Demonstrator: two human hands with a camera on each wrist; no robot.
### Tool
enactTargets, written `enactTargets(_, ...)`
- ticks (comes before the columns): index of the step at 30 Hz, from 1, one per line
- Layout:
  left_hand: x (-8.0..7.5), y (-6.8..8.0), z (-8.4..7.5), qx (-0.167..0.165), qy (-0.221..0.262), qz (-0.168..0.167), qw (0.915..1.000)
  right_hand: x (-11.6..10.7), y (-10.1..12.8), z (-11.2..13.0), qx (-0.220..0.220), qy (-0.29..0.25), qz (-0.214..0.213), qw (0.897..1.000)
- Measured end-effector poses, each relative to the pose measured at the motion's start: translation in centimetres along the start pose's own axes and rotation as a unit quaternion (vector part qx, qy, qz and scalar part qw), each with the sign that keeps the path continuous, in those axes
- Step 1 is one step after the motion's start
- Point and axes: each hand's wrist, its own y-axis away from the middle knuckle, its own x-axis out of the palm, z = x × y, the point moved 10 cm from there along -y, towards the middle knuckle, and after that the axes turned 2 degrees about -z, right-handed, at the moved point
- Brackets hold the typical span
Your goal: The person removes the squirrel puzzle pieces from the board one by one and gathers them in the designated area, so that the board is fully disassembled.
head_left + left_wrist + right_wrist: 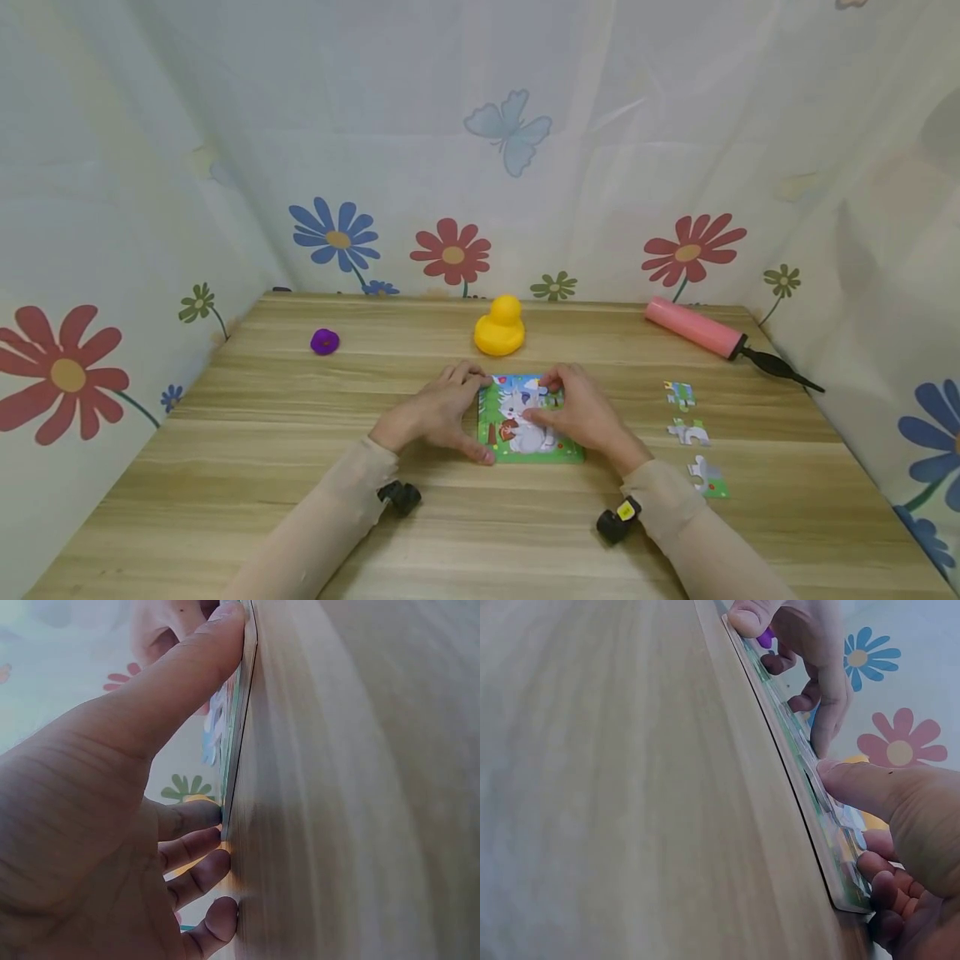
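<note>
A small picture puzzle board [510, 433] showing a white rabbit on grass lies flat on the wooden table [262, 433], in front of me. My left hand [438, 408] rests against its left side, thumb at the near corner and fingers along the far-left edge [238, 727]. My right hand [585, 417] covers the board's right part, with the thumb [855, 787] pressed flat on the picture and the fingers bent down onto its upper right area. Whether a loose piece lies under those fingers is hidden. Three loose puzzle pieces [688, 432] lie to the right of the board.
A yellow rubber duck [499, 327] stands just behind the board. A purple lump [325, 341] sits far left, a pink hand pump [693, 327] far right. Flowered curtains wall the table on three sides.
</note>
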Motion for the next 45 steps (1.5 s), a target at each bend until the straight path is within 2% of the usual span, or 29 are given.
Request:
enactTargets(8,0.0,0.0,0.0,-0.002,0.006,-0.001,1.0,-0.2,-0.1,0.4,-0.003,-0.009,-0.003,1.0)
enactTargets(16,0.2,-0.1,0.3,-0.006,-0.005,0.003,1.0,-0.4,0.1,1.2,-0.051,0.006,-0.004,0.999)
enactTargets(26,-0.1,-0.1,-0.1,0.001,-0.002,0.003,1.0,-0.4,-0.3,0.9,-0.038,0.0,-0.006,0.999)
enactTargets(37,0.1,-0.1,0.2,-0.004,-0.004,0.005,1.0,-0.2,-0.4,0.7,-0.013,-0.009,-0.003,1.0)
enactTargets(45,0.1,-0.2,0.1,0.0,-0.006,0.003,1.0,-0.6,-0.4,0.6,-0.019,-0.016,-0.01,1.0)
